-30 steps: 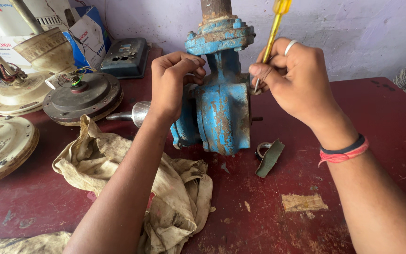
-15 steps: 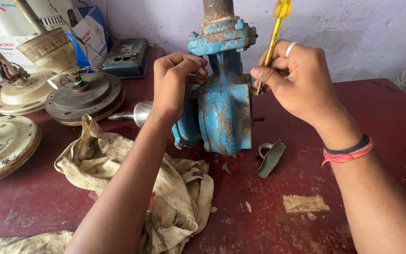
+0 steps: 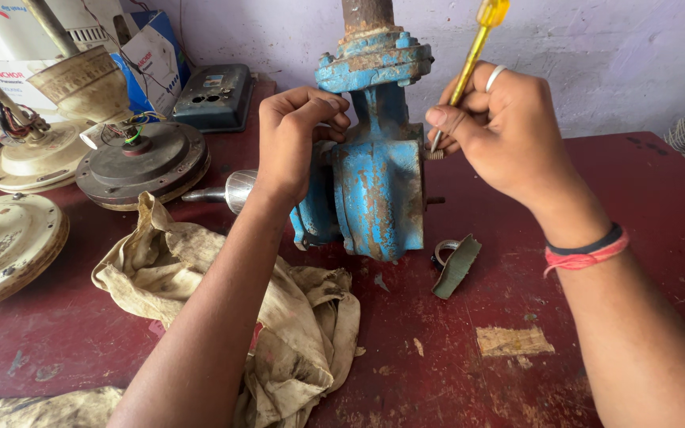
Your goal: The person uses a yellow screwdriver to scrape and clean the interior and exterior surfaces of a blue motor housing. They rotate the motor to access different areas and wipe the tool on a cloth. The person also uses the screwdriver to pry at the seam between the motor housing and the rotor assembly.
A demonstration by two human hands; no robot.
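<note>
A rusty blue water pump (image 3: 378,190) stands upright on the dark red table (image 3: 644,206), with a rusted pipe at its top. My left hand (image 3: 295,139) grips the pump's left side near the top. My right hand (image 3: 493,127) holds a yellow-handled screwdriver (image 3: 473,51) with its tip against a screw on the pump's right edge. A ring sits on one finger and red and black bands on that wrist.
A dirty beige rag (image 3: 223,317) lies in front of the pump under my left arm. Ceiling fan motor parts (image 3: 140,162) and cream fan housings (image 3: 9,246) crowd the left. A small green plate with a ring (image 3: 455,265) lies right of the pump. A grey box (image 3: 216,97) stands at the back.
Both hands stay on the pump. The screwdriver has shifted only slightly at the screw.
</note>
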